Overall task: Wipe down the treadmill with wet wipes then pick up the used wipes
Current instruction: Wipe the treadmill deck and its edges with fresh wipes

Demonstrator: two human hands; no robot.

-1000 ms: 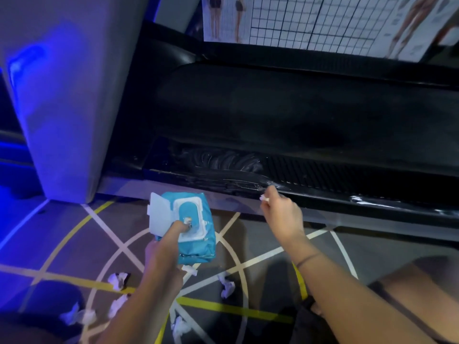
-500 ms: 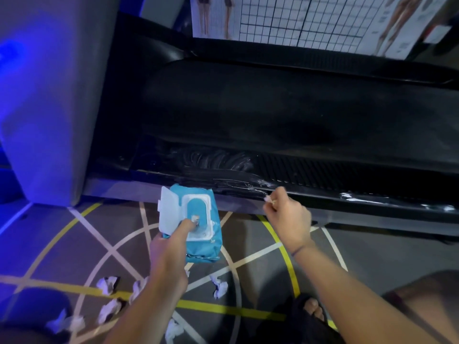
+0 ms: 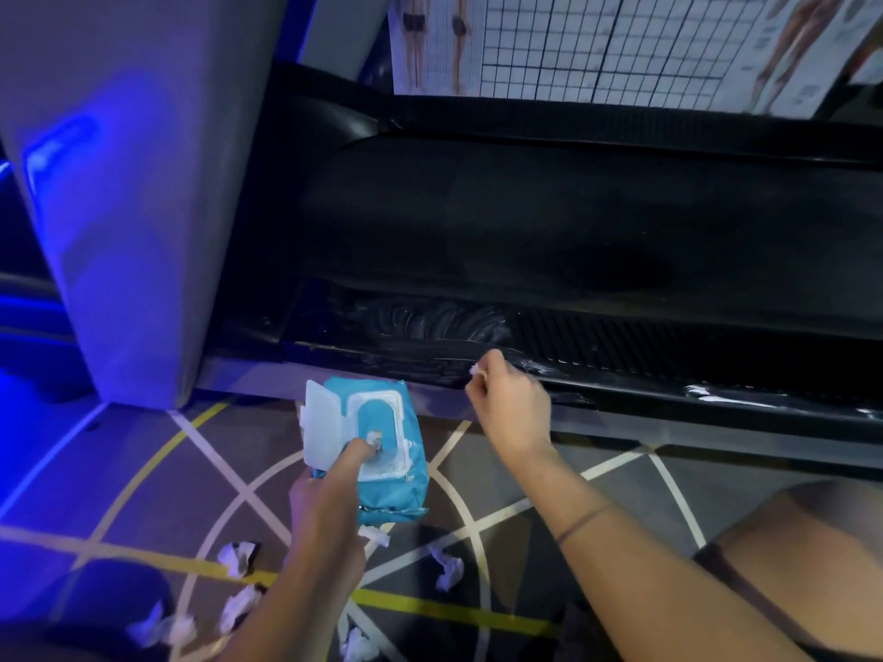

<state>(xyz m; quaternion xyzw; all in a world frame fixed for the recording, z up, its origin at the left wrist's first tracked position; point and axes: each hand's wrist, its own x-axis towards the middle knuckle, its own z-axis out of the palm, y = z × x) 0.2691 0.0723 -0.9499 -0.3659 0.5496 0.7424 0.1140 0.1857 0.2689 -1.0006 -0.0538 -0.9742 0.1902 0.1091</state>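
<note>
Right hand [image 3: 509,403] pinches a wipe [image 3: 478,371] against the treadmill's near rail [image 3: 621,370]; left hand [image 3: 329,499] grips the wipe pack [image 3: 401,489]. Recommend firm overlapping strokes rightward.

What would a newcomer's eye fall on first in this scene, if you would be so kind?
The bright blue pack of wipes stands out at the centre, its lid open, gripped in the left hand. Just right of it, the right hand pinches a small white wipe against the streaked near edge of the black treadmill. Several crumpled wipes lie scattered on the lined floor below.
</note>
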